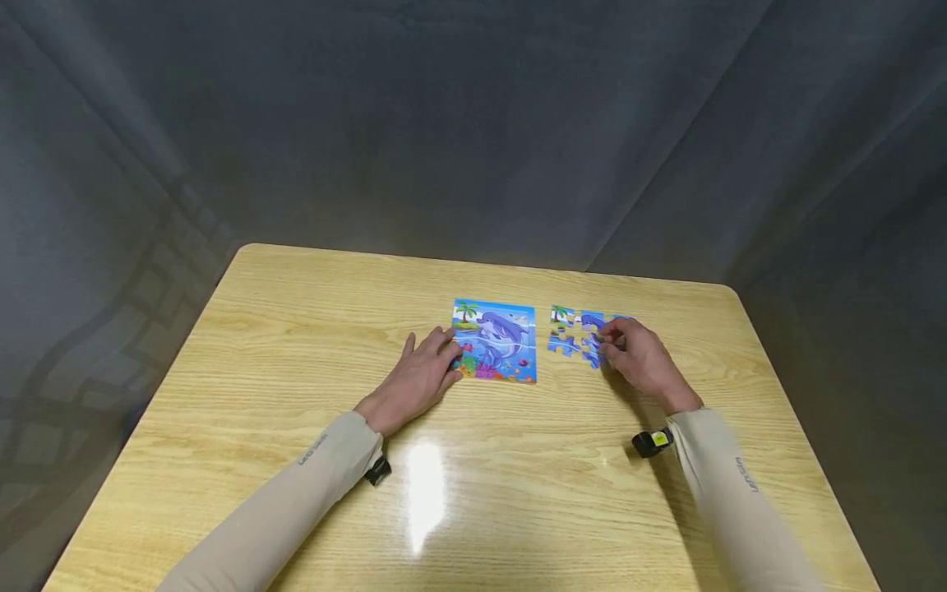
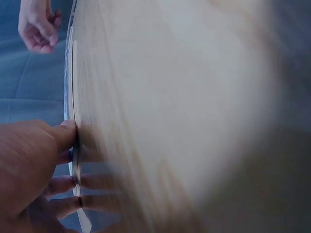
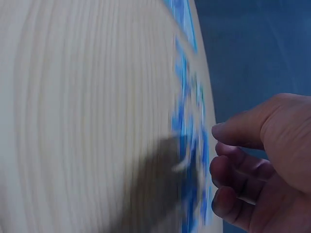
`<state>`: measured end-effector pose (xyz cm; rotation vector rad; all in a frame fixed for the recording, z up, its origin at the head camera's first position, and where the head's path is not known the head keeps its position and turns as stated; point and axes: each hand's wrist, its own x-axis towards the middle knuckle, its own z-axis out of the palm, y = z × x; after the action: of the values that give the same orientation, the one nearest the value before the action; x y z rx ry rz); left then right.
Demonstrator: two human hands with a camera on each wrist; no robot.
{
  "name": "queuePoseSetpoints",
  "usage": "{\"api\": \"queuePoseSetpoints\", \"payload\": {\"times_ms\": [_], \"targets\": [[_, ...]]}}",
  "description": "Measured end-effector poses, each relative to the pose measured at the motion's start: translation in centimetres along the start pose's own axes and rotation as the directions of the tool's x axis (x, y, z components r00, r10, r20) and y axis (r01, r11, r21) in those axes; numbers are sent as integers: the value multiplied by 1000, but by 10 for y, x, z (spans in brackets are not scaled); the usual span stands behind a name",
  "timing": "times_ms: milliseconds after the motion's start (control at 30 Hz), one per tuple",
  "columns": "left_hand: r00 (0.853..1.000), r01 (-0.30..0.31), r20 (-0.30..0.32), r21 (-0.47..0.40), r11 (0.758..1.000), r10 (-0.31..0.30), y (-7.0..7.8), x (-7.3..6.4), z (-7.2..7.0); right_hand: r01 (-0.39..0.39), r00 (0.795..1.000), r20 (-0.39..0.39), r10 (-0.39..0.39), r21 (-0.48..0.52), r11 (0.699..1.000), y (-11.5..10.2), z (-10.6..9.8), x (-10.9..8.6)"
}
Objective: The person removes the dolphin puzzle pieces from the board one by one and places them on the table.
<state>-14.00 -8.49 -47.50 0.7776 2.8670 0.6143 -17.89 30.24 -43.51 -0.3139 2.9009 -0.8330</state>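
A dolphin picture board (image 1: 494, 341) lies flat on the table, with a palm tree, coral and sea on it. My left hand (image 1: 418, 380) rests at its left side, fingertips on the edge; in the left wrist view the thumb (image 2: 64, 136) touches that edge. To the right, loose jigsaw pieces (image 1: 565, 344) with the same kind of picture lie in a loose grid with gaps. Over the right part of these pieces hovers my right hand (image 1: 639, 360), its fingers bent. Nothing shows between thumb and fingers in the right wrist view, where the pieces (image 3: 182, 116) look blurred.
Both things lie toward the far side of a light wooden table (image 1: 473, 493) with rounded corners. Behind and beside it hangs a dark grey curtain (image 1: 444, 140). Each wrist carries a small black camera, such as the one on the right wrist (image 1: 651, 444).
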Motion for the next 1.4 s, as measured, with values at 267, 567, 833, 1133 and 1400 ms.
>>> {"api": "queuePoseSetpoints", "payload": {"times_ms": [267, 567, 833, 1133, 1400], "targets": [[1000, 8, 8, -13, 1000, -7, 0, 1, -1, 120, 988, 89, -125, 61, 991, -66, 43, 17], [1000, 13, -16, 5, 1000, -13, 0, 1, -1, 185, 966, 174, -190, 48, 982, -120, 84, 35], [1000, 17, -3, 17, 1000, -17, 0, 1, -1, 131, 959, 251, -130, 12, 991, -142, 98, 43], [1000, 22, -6, 3, 1000, -21, -1, 2, -1, 52, 953, 301, -47, -11, 999, -153, 100, 48], [1000, 13, -12, 25, 1000, -13, -3, 3, -3, 49, 958, 280, -63, 58, 997, -148, 103, 47]]}}
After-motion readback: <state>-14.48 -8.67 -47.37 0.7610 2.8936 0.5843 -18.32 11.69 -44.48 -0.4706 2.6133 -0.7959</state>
